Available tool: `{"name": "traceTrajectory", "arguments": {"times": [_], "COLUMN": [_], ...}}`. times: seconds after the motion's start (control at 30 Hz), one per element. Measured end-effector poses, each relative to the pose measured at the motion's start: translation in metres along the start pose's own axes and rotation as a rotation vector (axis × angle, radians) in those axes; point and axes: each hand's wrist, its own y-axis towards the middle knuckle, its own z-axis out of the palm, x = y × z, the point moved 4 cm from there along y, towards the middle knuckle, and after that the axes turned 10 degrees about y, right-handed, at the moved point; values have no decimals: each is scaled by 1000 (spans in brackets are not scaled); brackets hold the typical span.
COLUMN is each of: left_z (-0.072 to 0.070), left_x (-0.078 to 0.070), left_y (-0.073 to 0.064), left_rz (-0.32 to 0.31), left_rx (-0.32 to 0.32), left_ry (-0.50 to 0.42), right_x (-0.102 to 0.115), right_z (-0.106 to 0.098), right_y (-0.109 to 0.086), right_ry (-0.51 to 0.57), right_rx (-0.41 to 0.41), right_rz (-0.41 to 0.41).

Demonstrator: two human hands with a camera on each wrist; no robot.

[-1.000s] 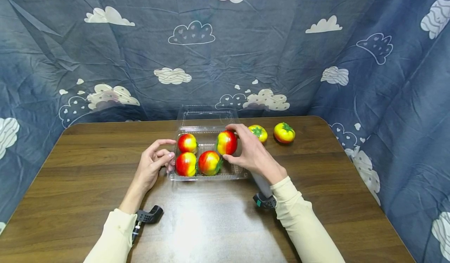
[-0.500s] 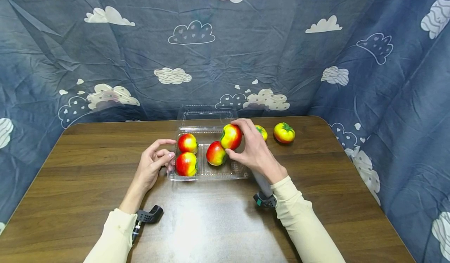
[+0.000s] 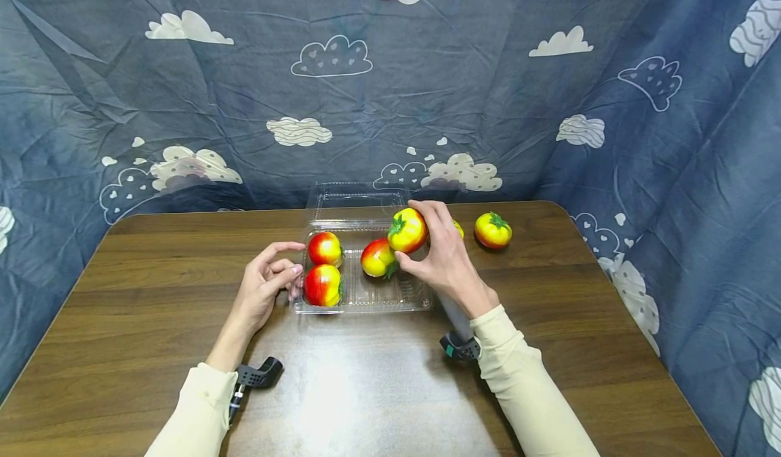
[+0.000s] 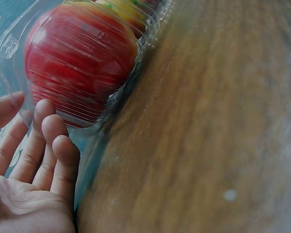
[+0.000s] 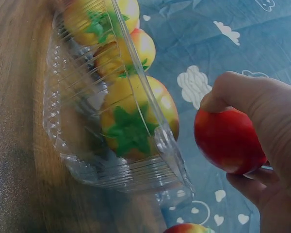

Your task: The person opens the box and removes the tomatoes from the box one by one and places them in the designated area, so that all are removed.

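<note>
In the head view my right hand [image 3: 448, 257] grips a red-and-yellow fruit with a star-shaped green leaf top [image 3: 408, 230], held above the back right part of a clear plastic clamshell box [image 3: 366, 310]. Thumb and fingers lie on opposite sides of the fruit, also in the right wrist view. A loose fruit [image 3: 377, 259] lies in the box just under the held one. Two more fruits [image 3: 325, 249] sit along the box's left side. My left hand [image 3: 259, 286] has relaxed fingers, their tips right at the left wall of the box, seen close in the left wrist view.
The box lid [image 3: 360, 203] stands raised at the back, near the cloud-print curtain [image 3: 342, 104]. A similar fruit [image 3: 493, 230] rests on the wooden table [image 3: 567, 321] to the right. Another fruit [image 3: 459, 228] is mostly hidden behind my right hand.
My right hand has moved back and slightly right with the fruit, whose leaf top has turned into view. The loose fruit has rolled from the box's front to the back right. My left hand stays put.
</note>
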Motion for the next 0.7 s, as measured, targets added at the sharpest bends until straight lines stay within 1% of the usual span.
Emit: {"name": "traceTrajectory", "arguments": {"times": [0.13, 0.33, 0.5, 0.7], "left_z": [0, 0, 0, 1], "left_x": [0, 0, -1, -1], "left_y": [0, -1, -1, -1], "left_rz": [3, -5, 0, 2], "left_rx": [5, 19, 22, 23], "left_ry": [-5, -8, -1, 1], "right_x": [-1, -2, -4, -10], "right_z": [-2, -7, -13, -21], "right_y": [0, 0, 1, 1], "right_ry": [3, 3, 4, 1], "right_rx": [-16, -32, -84, -149], "right_rz": [-15, 9, 32, 95]}}
